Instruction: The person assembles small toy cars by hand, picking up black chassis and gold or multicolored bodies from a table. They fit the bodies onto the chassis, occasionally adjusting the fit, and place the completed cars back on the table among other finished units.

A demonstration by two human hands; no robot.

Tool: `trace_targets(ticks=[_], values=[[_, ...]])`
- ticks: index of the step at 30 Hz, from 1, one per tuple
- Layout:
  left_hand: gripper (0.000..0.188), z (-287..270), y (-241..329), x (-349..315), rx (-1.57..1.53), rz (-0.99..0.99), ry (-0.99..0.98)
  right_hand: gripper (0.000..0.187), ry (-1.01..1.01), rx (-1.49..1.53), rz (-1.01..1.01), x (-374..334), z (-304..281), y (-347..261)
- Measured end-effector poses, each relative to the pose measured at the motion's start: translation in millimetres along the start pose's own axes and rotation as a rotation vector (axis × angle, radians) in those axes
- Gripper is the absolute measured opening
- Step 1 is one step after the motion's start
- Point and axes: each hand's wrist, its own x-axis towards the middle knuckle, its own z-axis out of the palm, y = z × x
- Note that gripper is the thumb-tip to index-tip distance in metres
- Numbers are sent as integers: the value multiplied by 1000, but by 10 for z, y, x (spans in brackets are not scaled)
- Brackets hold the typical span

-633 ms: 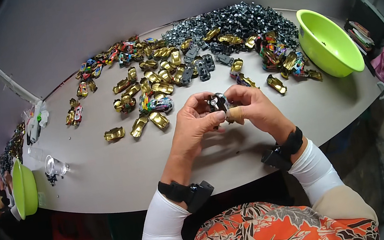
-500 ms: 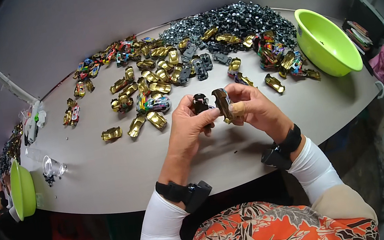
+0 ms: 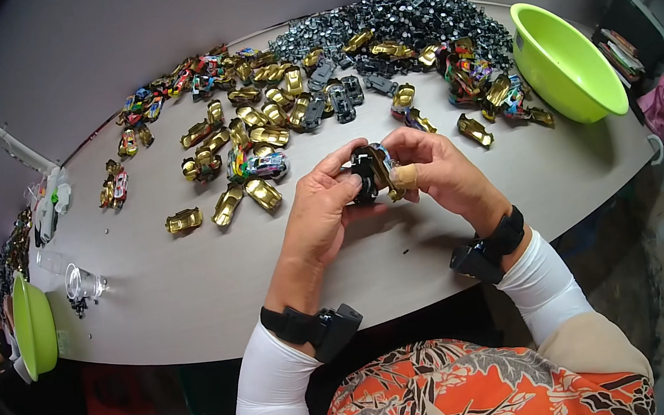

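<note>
Over the near middle of the table, my left hand [image 3: 325,200] grips a black toy car base [image 3: 362,176]. Right beside it, my right hand [image 3: 431,166] pinches a gold toy car shell [image 3: 382,168], its hollow side turned toward the base. The two parts meet or nearly meet; my fingers hide exactly where. A tan strip wraps a right-hand finger. Beyond my hands lie several gold car shells [image 3: 264,194], a multicoloured shell [image 3: 267,166] and several black car bases [image 3: 341,102].
A heap of small dark parts [image 3: 408,27] lines the back. Colourful shells [image 3: 471,82] lie by a green basin [image 3: 527,53] on the right. At left are a clear cup [image 3: 86,281], small black pieces [image 3: 78,306] and another green basin [image 3: 41,325]; part of another person shows there.
My hands have brought the black base and the gold shell together, from slightly apart to side by side. The shell has turned its hollow side toward the base. The whole view has shifted slightly.
</note>
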Motion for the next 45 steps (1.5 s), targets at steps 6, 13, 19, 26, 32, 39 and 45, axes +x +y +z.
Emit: trace_targets(ticks=[6,13,19,26,32,39,45], values=[[44,8,33,-16,176,-11,12,28,-13,-134,-9,-11,22,-30],[44,-38,78,-10,268,26,6,31,17,-147,-44,-32,47,-29],[39,-10,153,-19,-91,56,-7,34,116,-105,-198,-55,94,-69],[36,-1,97,3,-80,96,-8,31,132,-213,-294,-89,167,-63],[35,16,89,4,-79,103,-4,28,134,-290,-354,-82,162,-14],[37,34,82,2,-41,97,-2,26,165,-450,-393,-91,194,26],[38,75,97,-24,44,96,11,34,125,-638,-425,-100,199,-12]])
